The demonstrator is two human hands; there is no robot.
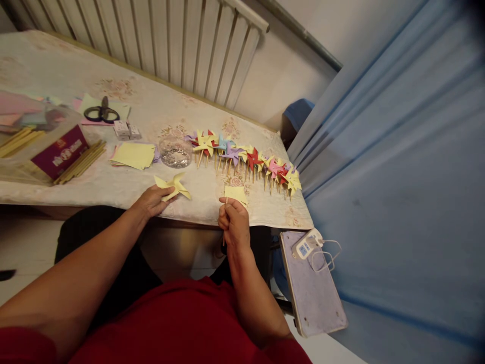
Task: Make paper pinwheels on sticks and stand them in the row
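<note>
Near the table's front edge, my left hand (153,201) pinches a yellow paper pinwheel (174,186), its blades folded and spread to the right. My right hand (235,220), to the right of it, is closed around a thin wooden stick (224,237) held upright; the fingers cover most of its length. Just behind the right hand lies a square of yellow paper (235,194) on the flowered tablecloth. The pinwheel and the stick are apart. Beyond my left hand are a stack of yellow paper squares (133,154) and a round clear dish (175,156) of small shiny pieces.
Finished pinwheels (233,154) on sticks stand in a row at the back right. Scissors (101,112), small boxes (127,130), loose sticks (81,161) and a clear plastic bin (22,164) are on the left. A blue curtain (397,177) and a stool (318,298) with a power strip (307,245) border the right side.
</note>
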